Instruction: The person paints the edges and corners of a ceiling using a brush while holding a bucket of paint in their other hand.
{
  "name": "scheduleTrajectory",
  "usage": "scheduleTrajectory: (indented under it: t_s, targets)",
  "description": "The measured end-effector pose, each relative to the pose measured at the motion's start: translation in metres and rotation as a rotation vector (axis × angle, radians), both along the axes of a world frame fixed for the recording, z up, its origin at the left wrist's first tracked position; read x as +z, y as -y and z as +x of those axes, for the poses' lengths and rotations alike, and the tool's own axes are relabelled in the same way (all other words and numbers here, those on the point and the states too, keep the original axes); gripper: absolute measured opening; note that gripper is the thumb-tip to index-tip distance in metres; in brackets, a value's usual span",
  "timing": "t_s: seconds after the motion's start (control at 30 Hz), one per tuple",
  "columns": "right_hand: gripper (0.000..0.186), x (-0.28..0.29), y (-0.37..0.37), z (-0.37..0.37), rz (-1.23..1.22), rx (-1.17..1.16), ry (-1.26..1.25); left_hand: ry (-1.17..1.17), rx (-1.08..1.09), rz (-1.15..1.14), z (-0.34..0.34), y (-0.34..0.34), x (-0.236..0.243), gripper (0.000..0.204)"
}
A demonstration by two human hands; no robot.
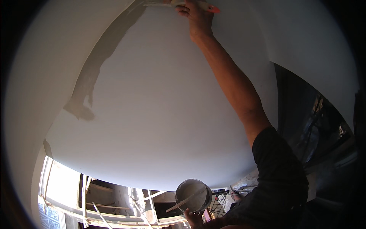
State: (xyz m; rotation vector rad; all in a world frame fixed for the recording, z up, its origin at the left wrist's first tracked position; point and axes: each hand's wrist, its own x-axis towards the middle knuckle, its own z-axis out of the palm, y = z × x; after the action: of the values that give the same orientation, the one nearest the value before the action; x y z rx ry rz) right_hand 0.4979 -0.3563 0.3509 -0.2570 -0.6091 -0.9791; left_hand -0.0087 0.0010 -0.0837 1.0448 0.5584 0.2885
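Observation:
My right arm stretches up across a large pale wall [160, 99]. At its end my right hand [199, 19] is closed round the handle of a paintbrush [209, 6] with a red handle end. The brush points left, and its bristle end lies against a grey-brown painted band [91, 72] at the upper left. Low in the view, my left hand [194, 219] grips a round dark bucket [209, 202] near its rim. Greyish paint [192, 192] coats the inside, and a thin stick [183, 201] lies slanted across the opening.
The painted band follows the corner with a pale side surface [42, 68]. Below the wall's lower edge stand wooden poles and planks [110, 206], with bright daylight at left. A dark opening [297, 110] lies to the right. A metal grid [218, 204] shows beside the bucket.

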Motion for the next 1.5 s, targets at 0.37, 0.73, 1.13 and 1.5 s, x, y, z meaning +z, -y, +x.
scheduleTrajectory:
  t_s: [0.37, 0.73, 1.13, 1.5]
  targets:
    - [0.020, -0.001, -0.009, 0.003, 0.012, -0.009, 0.003, 0.012, -0.004, -0.027, 0.004, 0.000, -0.005, 0.080]
    - [0.017, -0.002, -0.020, -0.003, 0.009, 0.049, 0.030, -0.026, 0.021, -0.047, -0.001, -0.005, -0.009, 0.079]
    - [0.017, -0.005, -0.028, -0.014, -0.017, -0.031, 0.008, -0.011, 0.056, -0.045, -0.002, 0.004, -0.007, 0.084]
    - [0.028, -0.022, -0.031, -0.041, -0.266, -0.137, -0.015, -0.025, 0.101, -0.075, -0.003, -0.010, -0.027, 0.082]
